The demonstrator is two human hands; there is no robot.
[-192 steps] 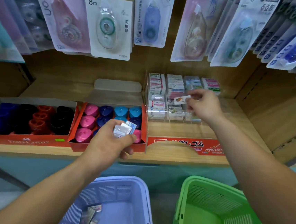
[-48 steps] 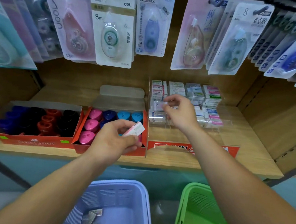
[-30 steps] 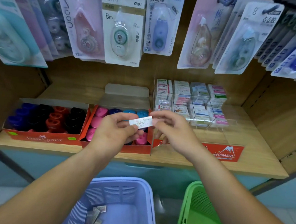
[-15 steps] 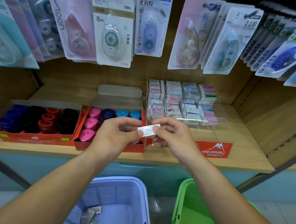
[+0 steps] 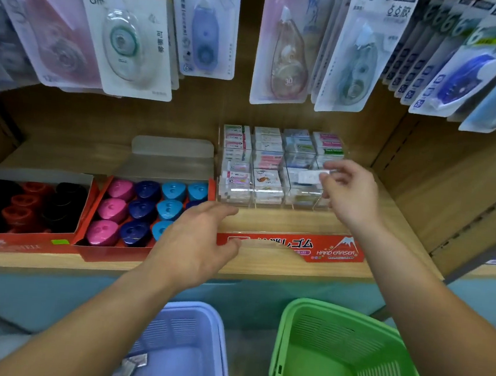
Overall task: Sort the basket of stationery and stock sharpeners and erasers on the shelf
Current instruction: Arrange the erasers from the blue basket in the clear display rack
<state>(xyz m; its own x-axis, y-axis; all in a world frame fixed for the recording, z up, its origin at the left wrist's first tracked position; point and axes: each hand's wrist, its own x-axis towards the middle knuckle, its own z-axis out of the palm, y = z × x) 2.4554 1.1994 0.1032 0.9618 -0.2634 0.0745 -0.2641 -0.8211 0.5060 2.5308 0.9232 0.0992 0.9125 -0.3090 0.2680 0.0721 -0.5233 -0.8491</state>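
Observation:
My right hand pinches a small white wrapped eraser above the right columns of the clear eraser rack at the back of the wooden shelf. My left hand hovers with relaxed, straight fingers and holds nothing, over the right edge of the red box of pink, navy and blue sharpeners. Below the shelf, the lilac basket holds a few wrapped items at its bottom left.
A second red box of dark sharpeners stands at the left. A red eraser display front lies on the shelf edge. A green basket sits at lower right. Correction-tape packs hang overhead.
My right hand took the eraser from my left hand and carried it up and right to the rack. My left hand let go and opened.

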